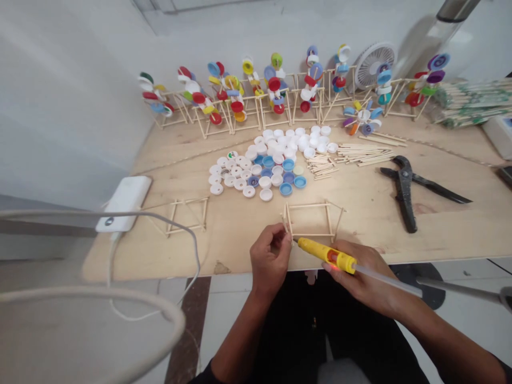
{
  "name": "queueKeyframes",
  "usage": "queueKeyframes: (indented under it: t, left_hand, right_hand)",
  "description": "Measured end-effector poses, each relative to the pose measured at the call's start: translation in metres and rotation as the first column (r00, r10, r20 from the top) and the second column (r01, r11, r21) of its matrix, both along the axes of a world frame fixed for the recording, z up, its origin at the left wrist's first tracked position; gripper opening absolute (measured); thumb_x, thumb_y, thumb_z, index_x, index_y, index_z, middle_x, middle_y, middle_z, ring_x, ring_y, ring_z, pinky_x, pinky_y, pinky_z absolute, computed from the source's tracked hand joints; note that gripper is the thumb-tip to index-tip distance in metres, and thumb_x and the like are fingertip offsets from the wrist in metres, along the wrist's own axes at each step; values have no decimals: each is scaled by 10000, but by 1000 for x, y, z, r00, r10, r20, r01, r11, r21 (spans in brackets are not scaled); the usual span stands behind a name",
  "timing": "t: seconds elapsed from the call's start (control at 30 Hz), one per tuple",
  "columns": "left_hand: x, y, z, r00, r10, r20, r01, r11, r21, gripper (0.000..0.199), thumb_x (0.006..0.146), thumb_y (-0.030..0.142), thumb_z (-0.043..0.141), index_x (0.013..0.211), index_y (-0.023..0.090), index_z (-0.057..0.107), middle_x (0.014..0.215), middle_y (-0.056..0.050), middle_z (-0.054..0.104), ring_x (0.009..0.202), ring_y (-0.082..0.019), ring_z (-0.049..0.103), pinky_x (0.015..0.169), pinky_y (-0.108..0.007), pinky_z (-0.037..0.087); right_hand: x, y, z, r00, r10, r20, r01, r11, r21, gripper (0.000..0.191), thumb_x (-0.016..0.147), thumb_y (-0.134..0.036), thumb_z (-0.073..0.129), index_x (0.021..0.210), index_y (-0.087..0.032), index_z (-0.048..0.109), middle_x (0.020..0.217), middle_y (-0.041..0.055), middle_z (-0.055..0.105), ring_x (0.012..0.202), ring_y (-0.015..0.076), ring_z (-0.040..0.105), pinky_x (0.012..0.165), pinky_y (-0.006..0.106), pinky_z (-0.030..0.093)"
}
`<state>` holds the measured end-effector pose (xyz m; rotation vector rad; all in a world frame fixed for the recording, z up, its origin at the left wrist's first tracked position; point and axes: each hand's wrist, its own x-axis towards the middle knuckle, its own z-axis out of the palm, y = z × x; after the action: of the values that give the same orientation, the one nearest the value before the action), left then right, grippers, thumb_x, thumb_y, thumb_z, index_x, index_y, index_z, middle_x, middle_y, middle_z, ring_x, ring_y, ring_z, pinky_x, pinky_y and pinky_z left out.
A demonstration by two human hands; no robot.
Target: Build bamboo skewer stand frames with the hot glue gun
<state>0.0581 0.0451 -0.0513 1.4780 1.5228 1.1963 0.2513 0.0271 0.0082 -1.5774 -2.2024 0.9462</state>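
My right hand [360,272] is wrapped round a yellow hot glue gun [324,252] with a clear glue stick [388,280] poking from its back end. The gun's dark tip points left, close to the near left corner of a frame of thin wooden sticks [310,234]. At that same corner my left hand [274,256] pinches a thin wooden stick [285,220] between thumb and fingers. A second stick frame [186,216] lies further left on the wooden table [228,240].
Beyond the frames lie many white and blue bottle caps [266,182], stick bundles [364,153] and black pliers [406,184]. Colourful cap wheels on stick stands [274,84] line the back wall near a small white fan [375,64]. A white power bank [126,202] and cables [192,234] occupy the left.
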Motion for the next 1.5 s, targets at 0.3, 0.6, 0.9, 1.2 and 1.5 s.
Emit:
queueKeyframes:
  t: [0.3,0.6,0.9,1.2,1.5]
  left_hand:
    - [-1,1,6,1000,-20,8,21,999,-49,207,813,283,567,976,180,642,858,-34,679,747,-145,622,684,-244,498]
    - [-5,5,12,996,-84,0,84,992,-99,196,812,269,563,965,178,645,792,-11,668,665,-120,583,648,-233,480]
    - [-8,6,8,992,-126,-6,125,986,-107,189,825,275,558,962,175,643,762,-9,653,673,-128,596,645,-234,478]
    - [-9,7,7,990,-139,-4,137,982,-131,200,836,289,552,980,178,635,815,-20,671,683,-123,585,632,-225,464]
    - [-9,8,9,990,-136,-20,133,983,-124,204,836,291,547,975,173,637,767,-14,663,660,-122,578,610,-223,456]
  right_hand:
    - [1,0,-2,1000,-12,-18,11,999,-43,227,900,-388,440,778,-211,512,726,0,618,633,144,565,569,253,383]
    - [2,0,-2,1000,-14,0,14,999,-39,204,891,-379,459,800,-209,527,759,8,620,666,157,568,584,262,392]
    - [2,-1,-3,1000,-10,-5,9,999,-48,169,886,-355,467,808,-214,515,757,-1,614,672,155,574,594,254,383]
    - [1,0,-5,1000,-6,-20,5,996,-87,206,900,-388,445,803,-217,505,749,5,613,670,158,563,599,263,367]
    - [1,1,-8,1000,1,-8,-2,998,-60,216,897,-391,446,775,-215,469,727,2,587,654,157,546,581,262,349]
